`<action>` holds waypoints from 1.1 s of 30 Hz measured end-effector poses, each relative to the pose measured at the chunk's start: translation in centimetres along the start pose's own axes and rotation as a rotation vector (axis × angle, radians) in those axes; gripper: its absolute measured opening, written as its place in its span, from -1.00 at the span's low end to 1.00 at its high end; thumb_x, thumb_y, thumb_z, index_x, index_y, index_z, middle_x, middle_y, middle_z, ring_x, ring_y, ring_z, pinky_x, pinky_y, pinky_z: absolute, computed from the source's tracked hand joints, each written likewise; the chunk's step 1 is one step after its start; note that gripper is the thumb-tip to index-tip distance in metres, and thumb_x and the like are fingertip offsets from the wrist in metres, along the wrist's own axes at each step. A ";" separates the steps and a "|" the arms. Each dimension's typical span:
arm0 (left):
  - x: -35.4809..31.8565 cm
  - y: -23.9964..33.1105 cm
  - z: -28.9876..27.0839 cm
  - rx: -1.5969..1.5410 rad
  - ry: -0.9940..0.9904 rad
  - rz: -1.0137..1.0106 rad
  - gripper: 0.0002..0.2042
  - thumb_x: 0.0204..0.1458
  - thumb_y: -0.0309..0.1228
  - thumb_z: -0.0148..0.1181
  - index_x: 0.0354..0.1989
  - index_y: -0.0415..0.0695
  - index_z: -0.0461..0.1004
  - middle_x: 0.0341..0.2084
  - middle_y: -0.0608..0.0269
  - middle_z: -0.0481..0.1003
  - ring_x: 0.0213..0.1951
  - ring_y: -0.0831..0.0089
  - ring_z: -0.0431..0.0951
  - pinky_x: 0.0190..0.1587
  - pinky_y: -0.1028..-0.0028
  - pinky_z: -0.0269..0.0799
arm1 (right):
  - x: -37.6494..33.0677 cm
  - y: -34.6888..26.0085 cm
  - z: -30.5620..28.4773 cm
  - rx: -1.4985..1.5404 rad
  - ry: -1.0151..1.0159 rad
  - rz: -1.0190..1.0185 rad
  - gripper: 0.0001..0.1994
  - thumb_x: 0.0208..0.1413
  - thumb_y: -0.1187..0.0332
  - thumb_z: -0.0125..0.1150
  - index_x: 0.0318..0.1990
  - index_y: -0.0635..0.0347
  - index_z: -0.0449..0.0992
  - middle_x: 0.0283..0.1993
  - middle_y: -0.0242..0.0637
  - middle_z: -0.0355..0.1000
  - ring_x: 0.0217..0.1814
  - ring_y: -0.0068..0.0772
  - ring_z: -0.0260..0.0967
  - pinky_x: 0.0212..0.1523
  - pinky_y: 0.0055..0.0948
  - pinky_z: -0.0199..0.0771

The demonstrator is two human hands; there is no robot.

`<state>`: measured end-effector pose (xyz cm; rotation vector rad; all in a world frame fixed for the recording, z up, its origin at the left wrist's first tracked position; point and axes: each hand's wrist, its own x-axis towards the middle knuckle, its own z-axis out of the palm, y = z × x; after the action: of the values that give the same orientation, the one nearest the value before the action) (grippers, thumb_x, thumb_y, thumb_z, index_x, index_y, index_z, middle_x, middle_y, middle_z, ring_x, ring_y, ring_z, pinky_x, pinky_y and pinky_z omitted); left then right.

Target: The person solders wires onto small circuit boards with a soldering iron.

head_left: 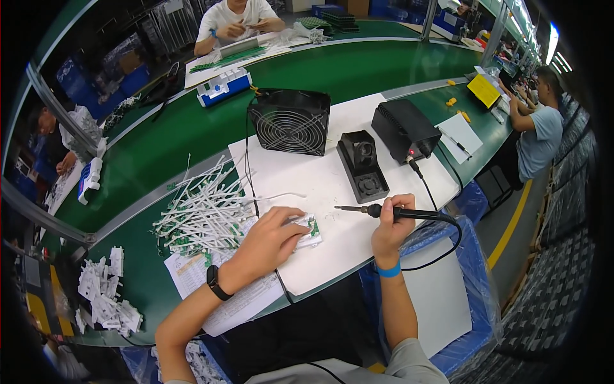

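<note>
Left hand point(276, 237) touches green board point(313, 226) at near left of white sheet point(332, 272), cannot tell pinch or press; right hand point(390, 230) grips soldering iron point(423, 214), tip apart; apparently positioning for soldering, next contact needing steady alignment.

The shirt point(358, 372) is plain pale grey, with a short, loose right sleeve point(414, 360). A thin dark cord point(327, 371) curves across its front. The left hand point(276, 235) and right hand point(391, 232) are bare. A black wristband point(216, 282) with a smooth, elongated face circles the left wrist; a bright blue wristband point(389, 270) the right.
</note>
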<state>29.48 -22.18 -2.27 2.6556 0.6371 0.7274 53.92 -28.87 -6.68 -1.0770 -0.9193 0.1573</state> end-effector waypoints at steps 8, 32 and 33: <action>-1.7 -1.0 0.0 -0.321 -0.060 -0.175 -0.74 0.08 -0.60 0.19 -0.08 -0.09 0.65 0.01 0.17 0.55 -0.12 0.24 0.64 -0.11 0.41 0.59 | 0.1 -0.3 0.2 -0.025 -0.004 0.013 -0.89 0.28 0.47 0.06 -0.29 0.21 0.28 -0.40 -0.42 0.21 -0.36 -0.65 0.11 -0.32 -0.61 0.17; -1.9 1.6 2.8 0.124 0.046 -0.102 -0.57 0.06 -0.23 0.35 0.09 -0.12 0.55 0.08 0.05 0.43 0.01 0.11 0.45 0.04 0.29 0.47 | 0.4 -0.6 1.5 0.019 0.082 -0.020 -0.88 0.29 0.45 0.17 -0.16 0.15 0.32 -0.44 -0.49 0.24 -0.48 -0.73 0.06 -0.46 -0.66 0.01; -1.9 1.7 2.7 0.128 0.033 -0.107 -0.54 0.07 -0.23 0.34 0.13 -0.13 0.52 0.10 0.02 0.41 0.02 0.09 0.43 0.05 0.29 0.46 | 0.3 -0.7 1.6 0.018 0.076 -0.022 -0.88 0.29 0.45 0.17 -0.16 0.15 0.32 -0.44 -0.49 0.24 -0.48 -0.73 0.06 -0.46 -0.66 0.01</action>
<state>30.03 -25.07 -4.61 2.7043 0.8547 0.7245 52.77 -27.95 -5.64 -1.0490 -0.8598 0.1053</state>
